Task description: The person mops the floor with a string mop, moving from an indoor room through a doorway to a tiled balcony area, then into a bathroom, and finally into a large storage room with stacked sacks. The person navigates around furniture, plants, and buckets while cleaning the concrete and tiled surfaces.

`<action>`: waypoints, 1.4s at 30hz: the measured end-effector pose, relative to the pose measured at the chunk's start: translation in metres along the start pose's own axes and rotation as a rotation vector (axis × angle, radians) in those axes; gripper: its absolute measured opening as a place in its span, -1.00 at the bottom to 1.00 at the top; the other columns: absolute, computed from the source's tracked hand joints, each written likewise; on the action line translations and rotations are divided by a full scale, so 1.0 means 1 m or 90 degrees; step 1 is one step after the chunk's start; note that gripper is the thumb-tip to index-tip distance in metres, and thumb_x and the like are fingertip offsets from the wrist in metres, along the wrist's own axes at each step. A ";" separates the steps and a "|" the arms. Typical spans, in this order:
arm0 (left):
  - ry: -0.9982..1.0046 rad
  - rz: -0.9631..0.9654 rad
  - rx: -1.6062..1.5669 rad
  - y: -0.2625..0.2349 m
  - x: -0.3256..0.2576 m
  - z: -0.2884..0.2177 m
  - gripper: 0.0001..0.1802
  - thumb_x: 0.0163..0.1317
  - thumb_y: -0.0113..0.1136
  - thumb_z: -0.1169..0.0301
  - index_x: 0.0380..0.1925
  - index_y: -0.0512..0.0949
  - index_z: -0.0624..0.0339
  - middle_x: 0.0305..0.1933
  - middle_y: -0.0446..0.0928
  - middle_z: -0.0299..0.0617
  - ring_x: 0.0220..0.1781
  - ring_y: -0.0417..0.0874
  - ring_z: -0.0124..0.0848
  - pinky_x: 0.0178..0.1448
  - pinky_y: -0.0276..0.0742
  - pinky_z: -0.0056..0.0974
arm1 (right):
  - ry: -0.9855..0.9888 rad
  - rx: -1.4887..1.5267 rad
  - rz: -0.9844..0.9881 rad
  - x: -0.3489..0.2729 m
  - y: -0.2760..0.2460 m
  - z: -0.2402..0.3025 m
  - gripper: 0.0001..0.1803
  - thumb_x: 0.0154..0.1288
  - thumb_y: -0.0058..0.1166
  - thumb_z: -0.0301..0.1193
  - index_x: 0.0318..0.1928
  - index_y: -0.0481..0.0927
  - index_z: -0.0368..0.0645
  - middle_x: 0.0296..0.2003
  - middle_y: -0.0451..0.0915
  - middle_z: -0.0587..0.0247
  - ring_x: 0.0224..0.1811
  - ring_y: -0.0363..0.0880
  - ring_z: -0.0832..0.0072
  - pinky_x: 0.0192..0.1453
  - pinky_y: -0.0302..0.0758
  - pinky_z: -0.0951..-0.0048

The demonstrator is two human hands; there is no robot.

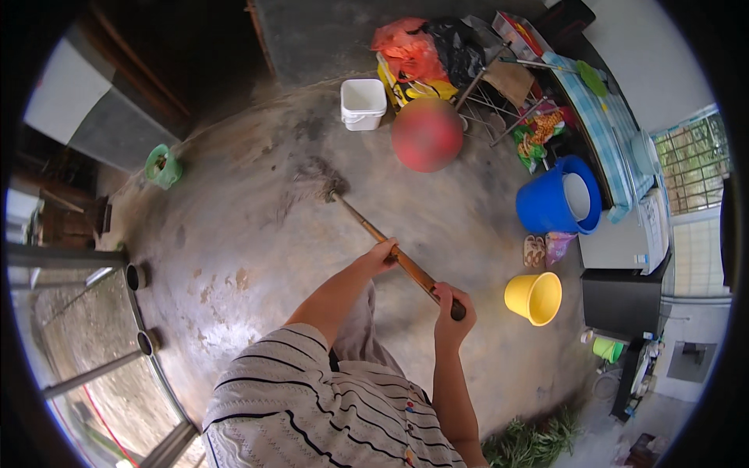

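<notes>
Both my hands hold a mop by its long brown wooden handle point(411, 269), which slants from in front of my body toward the far left. My left hand point(380, 257) is closed round the middle of the handle. Close to the handle's near end, my right hand point(454, 304) is wrapped round it. The dark, stringy mop head point(321, 182) rests on the grey concrete floor point(269, 226); it is blurred and blends into the floor.
A white bucket point(363, 104), a large red ball point(427, 135) and piled bags point(407, 51) stand at the far side. To the right are a blue tub point(546, 199), sandals point(534, 251) and a yellow bucket point(534, 299). A green bin point(162, 166) stands far left; leafy branches point(534, 441) lie near right.
</notes>
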State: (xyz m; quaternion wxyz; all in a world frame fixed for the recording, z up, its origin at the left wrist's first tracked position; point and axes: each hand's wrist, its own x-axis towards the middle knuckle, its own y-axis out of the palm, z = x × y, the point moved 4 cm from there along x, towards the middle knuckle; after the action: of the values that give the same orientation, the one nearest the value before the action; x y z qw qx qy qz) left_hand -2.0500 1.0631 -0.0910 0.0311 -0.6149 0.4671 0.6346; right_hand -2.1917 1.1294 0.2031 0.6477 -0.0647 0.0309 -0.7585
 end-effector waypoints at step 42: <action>-0.182 -0.118 -0.240 0.100 0.090 0.253 -0.73 0.10 0.13 0.45 -0.71 0.31 0.08 -0.62 0.35 -0.31 -0.53 0.47 -0.41 -0.30 0.64 -0.30 | 0.291 0.097 0.136 0.180 -0.296 -0.130 -0.83 0.19 0.17 -0.46 -0.47 0.57 -0.32 -0.54 0.63 0.27 -0.44 0.58 0.61 -0.27 0.47 0.58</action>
State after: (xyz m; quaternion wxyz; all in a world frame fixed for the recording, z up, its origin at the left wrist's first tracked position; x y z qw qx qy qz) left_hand -2.3232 1.1180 -0.1573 0.0400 -0.5541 0.2733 0.7853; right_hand -2.5266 0.9943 0.1238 0.7036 0.1608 0.1256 -0.6807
